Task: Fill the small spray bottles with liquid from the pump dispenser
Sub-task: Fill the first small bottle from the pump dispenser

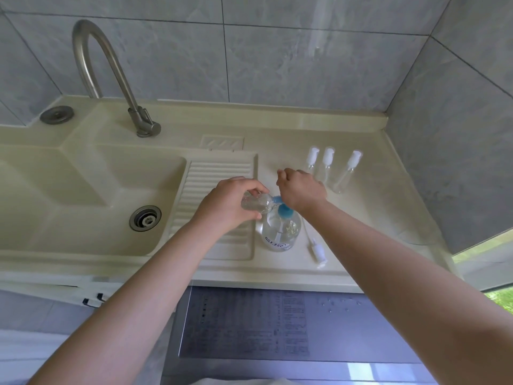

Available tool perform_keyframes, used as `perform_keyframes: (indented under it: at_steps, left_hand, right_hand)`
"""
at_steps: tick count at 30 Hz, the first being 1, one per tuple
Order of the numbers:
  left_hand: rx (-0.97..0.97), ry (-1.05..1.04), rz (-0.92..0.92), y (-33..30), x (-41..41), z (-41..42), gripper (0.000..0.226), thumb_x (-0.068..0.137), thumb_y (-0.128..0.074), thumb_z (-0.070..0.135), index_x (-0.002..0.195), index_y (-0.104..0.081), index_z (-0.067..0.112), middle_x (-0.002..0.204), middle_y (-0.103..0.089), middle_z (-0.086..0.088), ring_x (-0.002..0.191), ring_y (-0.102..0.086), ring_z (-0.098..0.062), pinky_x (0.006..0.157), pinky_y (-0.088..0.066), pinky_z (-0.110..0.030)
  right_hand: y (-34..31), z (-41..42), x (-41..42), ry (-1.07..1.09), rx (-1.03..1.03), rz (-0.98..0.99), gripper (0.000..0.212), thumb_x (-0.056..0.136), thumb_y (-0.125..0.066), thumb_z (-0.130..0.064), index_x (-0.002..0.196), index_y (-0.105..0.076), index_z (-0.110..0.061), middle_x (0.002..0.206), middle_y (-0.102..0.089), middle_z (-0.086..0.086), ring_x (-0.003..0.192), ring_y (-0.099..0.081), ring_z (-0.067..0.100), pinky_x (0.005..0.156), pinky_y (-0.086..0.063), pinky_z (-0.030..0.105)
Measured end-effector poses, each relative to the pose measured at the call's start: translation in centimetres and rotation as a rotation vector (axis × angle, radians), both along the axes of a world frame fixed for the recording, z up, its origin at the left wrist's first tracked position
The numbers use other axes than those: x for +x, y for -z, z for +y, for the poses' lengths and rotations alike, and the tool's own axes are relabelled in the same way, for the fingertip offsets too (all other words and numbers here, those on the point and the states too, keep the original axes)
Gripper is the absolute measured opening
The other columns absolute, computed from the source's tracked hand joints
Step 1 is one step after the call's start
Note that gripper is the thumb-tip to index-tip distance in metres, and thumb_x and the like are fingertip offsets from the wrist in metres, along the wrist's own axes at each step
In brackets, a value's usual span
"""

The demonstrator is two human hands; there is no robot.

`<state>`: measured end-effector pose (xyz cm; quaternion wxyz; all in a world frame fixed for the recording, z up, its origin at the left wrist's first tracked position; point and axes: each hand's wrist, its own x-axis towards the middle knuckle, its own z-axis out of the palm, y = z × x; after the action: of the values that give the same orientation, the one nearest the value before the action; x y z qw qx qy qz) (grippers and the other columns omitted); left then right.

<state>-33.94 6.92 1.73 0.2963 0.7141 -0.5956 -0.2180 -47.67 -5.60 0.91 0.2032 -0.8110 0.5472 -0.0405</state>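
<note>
While the left hand grips a small clear bottle tilted against the blue nozzle, the right hand, fingers curled, presses the pump dispenser head. Dispenser stands on the worktop; three capped spray bottles behind, a loose sprayer top beside.

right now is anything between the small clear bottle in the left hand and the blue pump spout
Nothing visible. The left hand holds the small clear spray bottle tilted, its mouth right at the blue pump spout, while the right hand presses on the blue pump head.
</note>
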Motion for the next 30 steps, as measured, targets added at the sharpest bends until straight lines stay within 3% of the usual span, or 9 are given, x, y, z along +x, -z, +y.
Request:
perform_keyframes:
  at_steps: [5,8,11,14,18,22,30]
  left_hand:
    - [0.001,-0.004,-0.014,0.0,0.2,0.1,0.051,0.065,-0.087,0.023,0.107,-0.067,0.043,0.101,-0.063,0.020,0.103,-0.059,-0.007,0.092,-0.051,-0.041]
    - [0.001,-0.011,-0.011,0.2,0.2,0.1,0.050,0.064,-0.087,0.024,0.107,-0.067,0.042,0.101,-0.064,0.021,0.100,-0.060,-0.007,0.092,-0.051,-0.040]
    - [0.006,-0.005,-0.005,0.3,0.1,0.1,0.051,0.064,-0.087,0.025,0.107,-0.067,0.043,0.100,-0.064,0.021,0.098,-0.061,-0.007,0.092,-0.051,-0.040]
    - [0.002,-0.004,-0.006,0.3,0.2,0.1,0.051,0.063,-0.087,0.024,0.107,-0.067,0.043,0.100,-0.063,0.021,0.098,-0.061,-0.007,0.092,-0.051,-0.040]
    - [0.005,-0.013,-0.007,0.1,0.1,0.2,0.051,0.064,-0.087,0.023,0.107,-0.067,0.043,0.103,-0.064,0.021,0.099,-0.060,-0.005,0.093,-0.051,-0.039]
    - [0.012,-0.013,-0.018,0.2,0.0,0.1,0.051,0.064,-0.087,0.024,0.107,-0.067,0.044,0.102,-0.064,0.021,0.098,-0.060,-0.005,0.093,-0.051,-0.040]
    - [0.016,-0.033,0.010,-0.2,-0.3,0.3,0.052,0.066,-0.088,0.022,0.109,-0.068,0.043,0.106,-0.064,0.020,0.100,-0.060,-0.005,0.096,-0.050,-0.038]
  right_hand:
    - [-0.5,0.1,-0.1,0.005,-0.078,0.005,0.051,0.105,-0.020,-0.049,0.128,-0.054,-0.019,0.124,-0.059,0.010,0.123,-0.049,0.033,0.099,-0.031,0.046]
    - [-0.2,0.4,-0.4,-0.036,-0.216,0.053,0.048,0.105,-0.021,-0.048,0.136,-0.050,-0.025,0.135,-0.055,0.007,0.131,-0.042,0.032,0.103,-0.028,0.045]
    - [0.5,0.7,-0.5,-0.045,-0.194,0.094,0.055,0.105,-0.016,-0.048,0.156,-0.024,-0.031,0.165,-0.020,0.006,0.154,-0.002,0.028,0.121,-0.006,0.045]
    - [0.4,0.5,-0.4,-0.054,-0.318,0.176,0.064,0.103,-0.008,-0.054,0.160,0.008,-0.028,0.167,0.018,0.005,0.151,0.025,0.026,0.123,0.012,0.047]
    - [-0.2,0.1,-0.5,-0.108,-0.418,0.215,0.065,0.102,-0.003,-0.056,0.155,0.021,-0.027,0.163,0.029,0.001,0.149,0.029,0.025,0.122,0.012,0.050]
    - [0.5,0.4,-0.5,-0.074,-0.303,0.186,0.063,0.103,-0.005,-0.051,0.157,0.019,-0.028,0.163,0.030,0.001,0.149,0.029,0.024,0.122,0.014,0.051]
    - [-0.3,-0.3,-0.7,-0.090,-0.412,0.183,0.064,0.102,-0.003,-0.055,0.155,0.021,-0.029,0.163,0.028,0.002,0.150,0.028,0.025,0.121,0.016,0.052]
